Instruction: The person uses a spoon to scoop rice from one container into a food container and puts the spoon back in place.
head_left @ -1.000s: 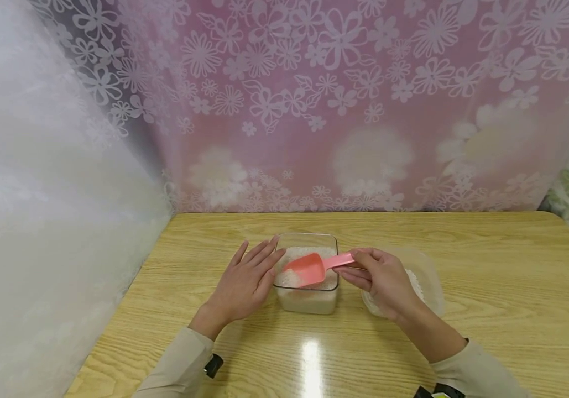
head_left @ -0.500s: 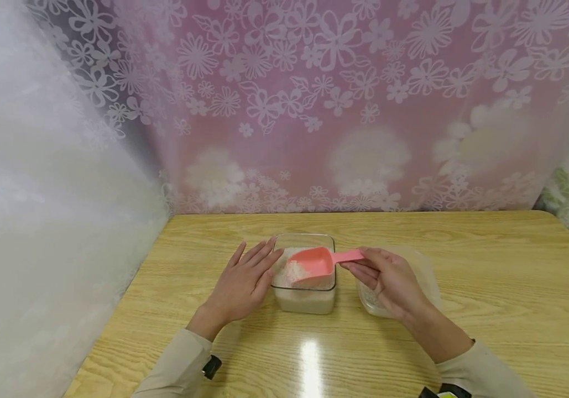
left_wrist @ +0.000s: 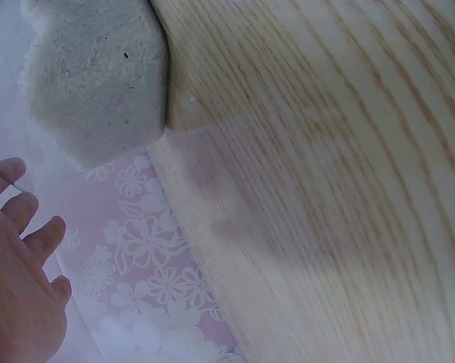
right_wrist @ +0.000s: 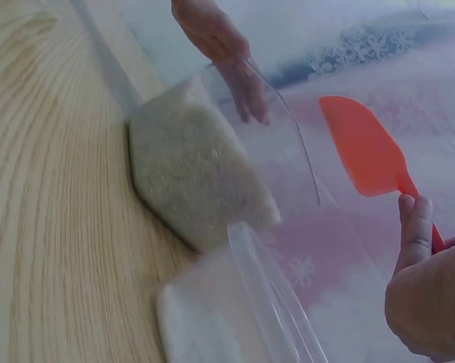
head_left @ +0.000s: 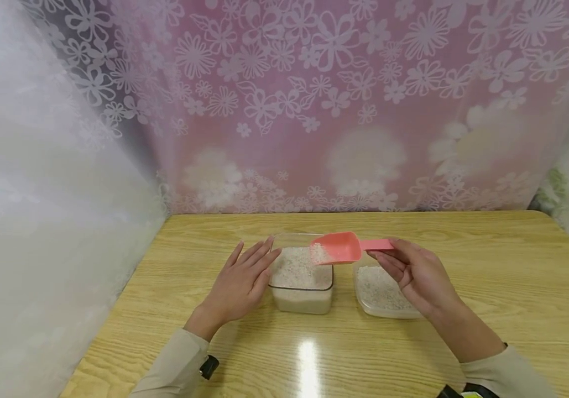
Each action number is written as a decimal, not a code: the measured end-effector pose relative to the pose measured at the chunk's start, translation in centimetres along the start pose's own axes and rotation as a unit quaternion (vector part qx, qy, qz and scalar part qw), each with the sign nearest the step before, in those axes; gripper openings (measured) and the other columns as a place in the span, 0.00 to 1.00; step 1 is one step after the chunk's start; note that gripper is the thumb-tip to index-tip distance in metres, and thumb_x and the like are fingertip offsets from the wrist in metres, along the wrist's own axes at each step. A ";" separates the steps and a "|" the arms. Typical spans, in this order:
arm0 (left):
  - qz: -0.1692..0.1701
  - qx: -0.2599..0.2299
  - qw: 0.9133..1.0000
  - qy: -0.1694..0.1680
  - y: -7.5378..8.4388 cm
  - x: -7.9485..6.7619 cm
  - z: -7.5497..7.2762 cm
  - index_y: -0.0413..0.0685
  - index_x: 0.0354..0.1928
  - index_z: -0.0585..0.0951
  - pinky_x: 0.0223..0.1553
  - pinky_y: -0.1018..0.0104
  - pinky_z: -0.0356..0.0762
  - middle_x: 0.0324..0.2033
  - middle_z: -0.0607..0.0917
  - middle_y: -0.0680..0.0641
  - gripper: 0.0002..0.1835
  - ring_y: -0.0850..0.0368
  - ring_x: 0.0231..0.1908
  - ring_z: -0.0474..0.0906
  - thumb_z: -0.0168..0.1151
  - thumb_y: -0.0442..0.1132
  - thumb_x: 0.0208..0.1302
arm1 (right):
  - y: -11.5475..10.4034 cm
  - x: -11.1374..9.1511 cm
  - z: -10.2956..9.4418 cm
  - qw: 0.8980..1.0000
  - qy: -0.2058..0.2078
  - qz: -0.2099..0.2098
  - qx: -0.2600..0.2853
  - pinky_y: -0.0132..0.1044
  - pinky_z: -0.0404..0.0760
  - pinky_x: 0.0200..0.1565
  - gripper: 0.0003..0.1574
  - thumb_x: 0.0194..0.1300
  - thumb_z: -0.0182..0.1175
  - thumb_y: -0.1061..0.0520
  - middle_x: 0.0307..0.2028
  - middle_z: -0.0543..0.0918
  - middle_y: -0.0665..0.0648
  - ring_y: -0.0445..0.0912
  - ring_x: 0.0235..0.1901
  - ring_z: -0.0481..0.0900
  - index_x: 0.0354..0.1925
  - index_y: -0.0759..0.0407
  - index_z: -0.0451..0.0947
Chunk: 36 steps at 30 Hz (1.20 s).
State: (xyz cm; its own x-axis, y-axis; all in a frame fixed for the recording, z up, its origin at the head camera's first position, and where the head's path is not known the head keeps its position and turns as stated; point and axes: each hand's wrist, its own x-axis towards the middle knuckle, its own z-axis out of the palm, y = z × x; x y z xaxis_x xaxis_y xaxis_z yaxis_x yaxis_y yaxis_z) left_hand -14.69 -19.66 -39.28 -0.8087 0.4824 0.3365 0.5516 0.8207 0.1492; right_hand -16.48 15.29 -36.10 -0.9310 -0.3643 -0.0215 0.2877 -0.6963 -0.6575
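A pink scoop (head_left: 341, 247) with some rice (head_left: 319, 254) near its lip is held level above the right side of a clear square container (head_left: 301, 301). My right hand (head_left: 421, 276) pinches the scoop's handle between thumb and fingers. Rice fills much of the square container, seen through its wall in the right wrist view. My left hand (head_left: 239, 282) rests with straight fingers on that container's left rim. Below the right hand stands a shallower clear plastic tub (head_left: 389, 314) holding rice; the hand hides part of it.
Both containers stand side by side on a wood-grain table (head_left: 244, 365), a small gap between them. Behind the table hangs a pink flowered curtain (head_left: 284, 110), and a whitish sheet (head_left: 55, 221) hangs at the left.
My right hand has lifted the scoop out of the square container and moved it rightward, toward the tub. The left hand has stayed on the rim.
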 end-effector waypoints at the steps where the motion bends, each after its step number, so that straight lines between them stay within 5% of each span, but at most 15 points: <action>1: 0.000 0.001 1.000 0.000 0.0 0.0 0.0 0.57 0.72 0.64 0.70 0.50 0.40 0.72 0.57 0.52 0.24 0.54 0.69 0.55 0.34 0.47 0.77 | -0.3 -0.1 -0.3 1.000 0.003 -0.002 0.005 0.33 0.78 0.48 0.14 0.73 0.49 0.63 0.40 0.84 0.66 0.51 0.44 0.83 0.45 0.69 0.81; 13: 0.004 0.002 1.000 0.006 0.0 0.0 0.0 0.56 0.71 0.65 0.70 0.49 0.41 0.71 0.58 0.51 0.25 0.53 0.69 0.55 0.32 0.49 0.77 | -3.6 -2.5 -6.1 0.998 -0.007 -0.028 0.059 0.37 0.76 0.52 0.19 0.75 0.43 0.66 0.43 0.83 0.70 0.56 0.47 0.81 0.47 0.73 0.80; 20: 0.005 0.000 1.000 0.010 0.0 0.0 0.0 0.56 0.71 0.65 0.70 0.49 0.41 0.71 0.59 0.50 0.25 0.53 0.69 0.55 0.33 0.48 0.77 | -5.0 -3.9 -9.3 0.996 0.027 -0.026 0.082 0.38 0.75 0.53 0.19 0.75 0.42 0.66 0.44 0.82 0.71 0.57 0.48 0.80 0.47 0.72 0.80; 36: 0.002 -0.005 1.000 0.009 -0.1 0.0 0.3 0.58 0.71 0.64 0.70 0.50 0.41 0.71 0.58 0.52 0.25 0.54 0.69 0.55 0.32 0.49 0.78 | -5.3 -4.4 -9.2 0.992 0.084 -0.079 -0.061 0.38 0.78 0.48 0.11 0.73 0.48 0.66 0.39 0.84 0.68 0.54 0.43 0.83 0.44 0.70 0.77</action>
State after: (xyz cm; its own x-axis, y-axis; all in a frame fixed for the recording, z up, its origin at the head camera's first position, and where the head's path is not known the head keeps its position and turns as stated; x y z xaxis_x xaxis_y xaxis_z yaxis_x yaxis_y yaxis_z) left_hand -14.83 -19.68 -39.55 -0.8024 0.4810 0.3533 0.5575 0.8154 0.1559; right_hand -15.91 26.23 -39.45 -0.9894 -0.1425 -0.0295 0.1163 -0.6526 -0.7488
